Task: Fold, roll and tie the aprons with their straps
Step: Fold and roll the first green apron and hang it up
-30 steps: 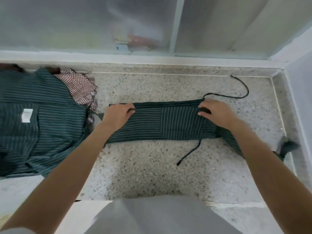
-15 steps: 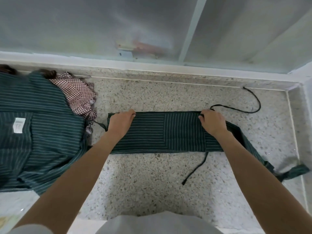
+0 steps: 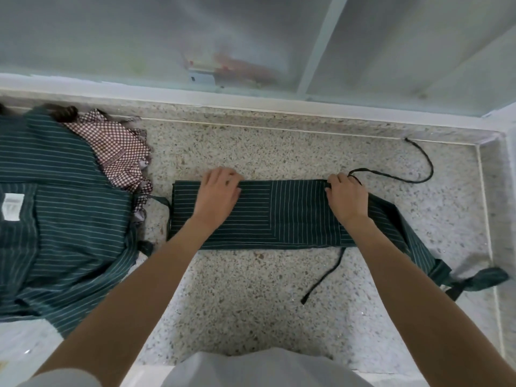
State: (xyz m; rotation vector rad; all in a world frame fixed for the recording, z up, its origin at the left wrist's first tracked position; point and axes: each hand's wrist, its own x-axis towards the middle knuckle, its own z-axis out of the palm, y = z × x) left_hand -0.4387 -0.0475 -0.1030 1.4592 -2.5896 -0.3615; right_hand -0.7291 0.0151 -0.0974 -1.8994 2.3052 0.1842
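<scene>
We press our left hand [image 3: 219,195] flat and pinch with our right hand [image 3: 346,198] the far edge of the apron [image 3: 282,216], soft, light cloth best held at its corners.

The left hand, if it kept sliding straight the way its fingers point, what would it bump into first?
Probably nothing soon. The left hand points away from the person, past the apron's far edge, over bare speckled counter. The first thing in line looks like the frosted window's sill.
</scene>
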